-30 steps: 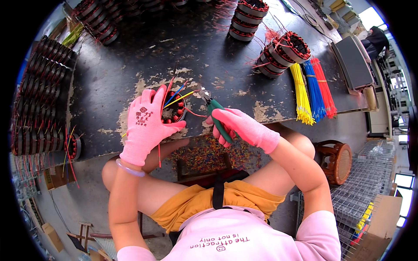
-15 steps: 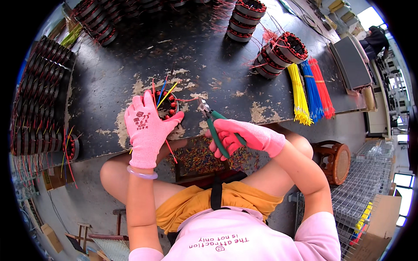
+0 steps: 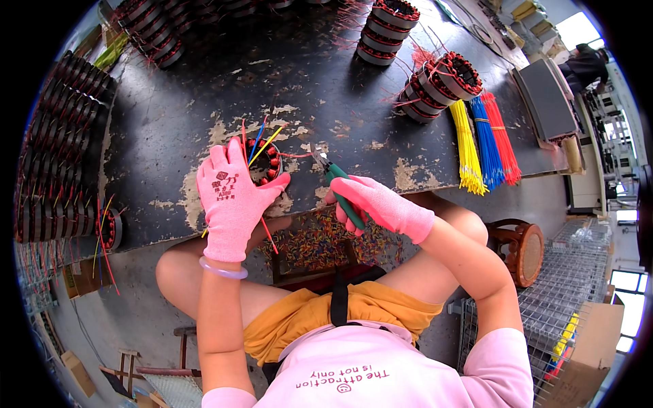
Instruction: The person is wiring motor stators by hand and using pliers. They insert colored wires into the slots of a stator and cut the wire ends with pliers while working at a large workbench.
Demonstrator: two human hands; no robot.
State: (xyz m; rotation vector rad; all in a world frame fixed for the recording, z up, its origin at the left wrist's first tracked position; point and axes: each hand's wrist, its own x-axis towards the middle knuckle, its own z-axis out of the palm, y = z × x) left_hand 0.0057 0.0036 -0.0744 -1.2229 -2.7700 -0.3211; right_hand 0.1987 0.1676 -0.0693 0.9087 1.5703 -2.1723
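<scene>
In a pink glove, my left hand (image 3: 235, 190) lies over a ring-shaped motor stator (image 3: 274, 162) with red windings on the table, its fingers and thumb around the ring. Red, blue (image 3: 256, 139) and yellow (image 3: 265, 147) wires stick up from the stator, and one red wire also hangs below my hand past the table edge. My right hand (image 3: 384, 204), gloved in pink as well, is closed on green-handled diagonal cutters (image 3: 333, 171). The cutter jaws meet the end of a thin red lead (image 3: 296, 156) running right from the stator.
Stacked stators (image 3: 386, 34) stand at the back, with another leaning stack (image 3: 435, 88) nearer. Bundles of yellow (image 3: 468, 149), blue (image 3: 486, 139) and red wires (image 3: 501, 136) lie at the right edge. Rows of stators (image 3: 64, 149) line the left. Wire scraps (image 3: 313, 245) lie below the table.
The cutter handles, spread before, are now squeezed together in my right hand. My left hand and the stator have shifted very slightly right.
</scene>
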